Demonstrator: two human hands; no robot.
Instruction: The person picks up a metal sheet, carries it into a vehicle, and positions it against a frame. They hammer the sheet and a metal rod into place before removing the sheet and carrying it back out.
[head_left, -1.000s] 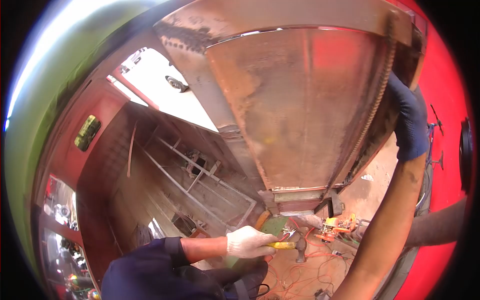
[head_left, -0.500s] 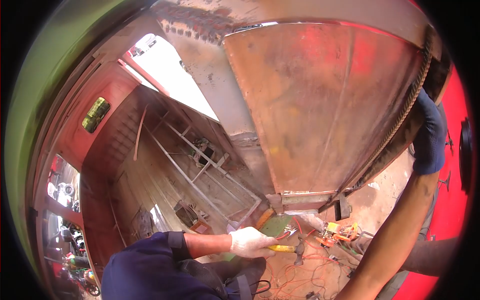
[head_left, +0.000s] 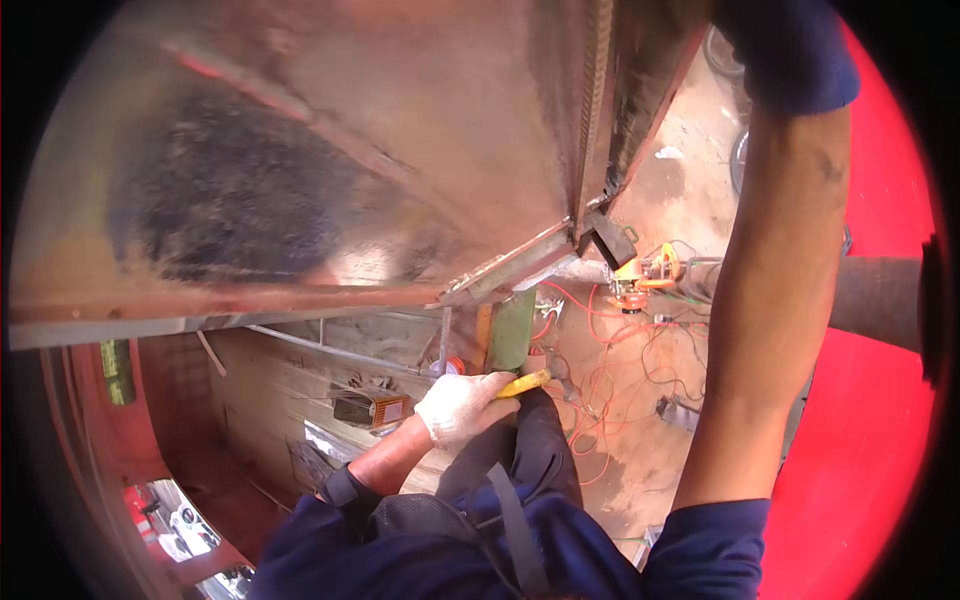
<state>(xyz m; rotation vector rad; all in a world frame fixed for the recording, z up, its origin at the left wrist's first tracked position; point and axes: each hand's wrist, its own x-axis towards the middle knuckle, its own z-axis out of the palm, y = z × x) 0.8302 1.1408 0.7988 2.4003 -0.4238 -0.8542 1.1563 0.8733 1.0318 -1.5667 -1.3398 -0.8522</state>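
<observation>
My left hand [head_left: 455,408], in a white knit glove, is closed around the yellow handle of a hammer [head_left: 526,383], low in front of my body. I cannot make out the hammer's head clearly now. My right hand [head_left: 790,55], in a dark blue glove, is raised at the top right beside the metal panel's edge; its fingers are hidden. The large rust-brown metal panel [head_left: 450,130] fills the upper view, with a ribbed steel bar [head_left: 592,100] along its right side.
A green metal piece [head_left: 512,330] stands just beyond my left hand. Orange cables [head_left: 600,400] tangle on the dirt floor near an orange tool [head_left: 640,285]. A box [head_left: 385,408] lies on the wooden floor at left. A red surface [head_left: 870,440] runs along the right.
My view has swung down and closer to the panel, which now covers more of the upper left. The hammer stays in my left hand; its handle now points up to the right.
</observation>
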